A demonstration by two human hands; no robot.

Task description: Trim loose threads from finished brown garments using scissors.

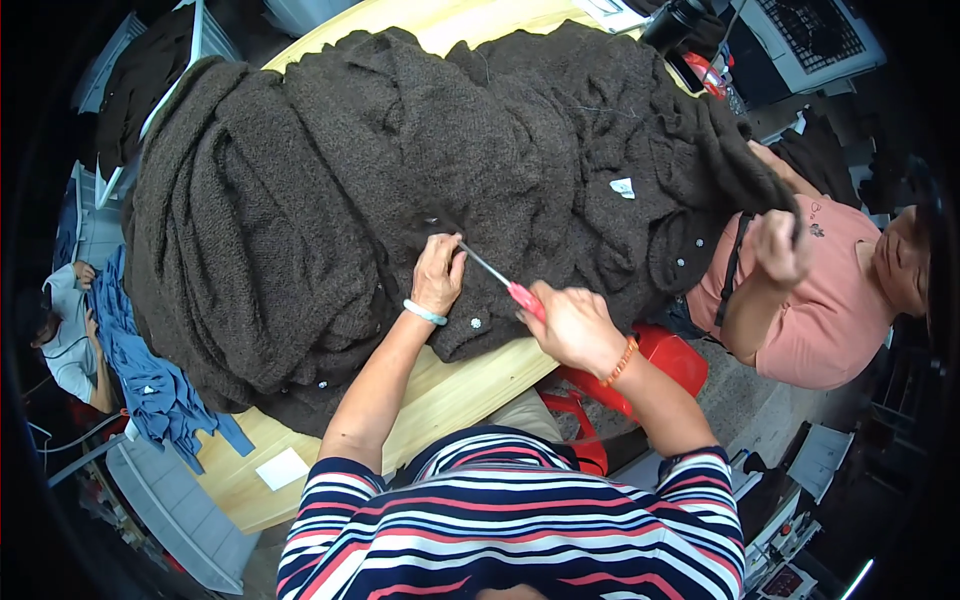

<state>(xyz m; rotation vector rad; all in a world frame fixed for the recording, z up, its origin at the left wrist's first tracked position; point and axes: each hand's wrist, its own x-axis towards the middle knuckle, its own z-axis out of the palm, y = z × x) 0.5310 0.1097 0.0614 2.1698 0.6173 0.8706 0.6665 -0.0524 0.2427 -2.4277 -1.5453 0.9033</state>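
A heap of dark brown knit garments [470,130] covers most of the table. My right hand [580,325] is closed round the pink-red handle of a thin metal-shafted hand tool [490,266]. Its shaft slants up and left to the fingertips of my left hand [437,275], which are pinched together at the knit. Whether the tool's tip is in the fabric or between those fingers, I cannot tell. Close by, a pale round button [476,323] shows on the near edge of the knit. Farther right, a small white label [622,188] lies on the heap.
At the right, a person in a pink top [830,290] lifts one end of the knit. Another person [75,335] at the far left handles blue garments [150,360]. A white card [282,468] lies on the wooden table [440,400]. A red stool [668,365] stands right of me.
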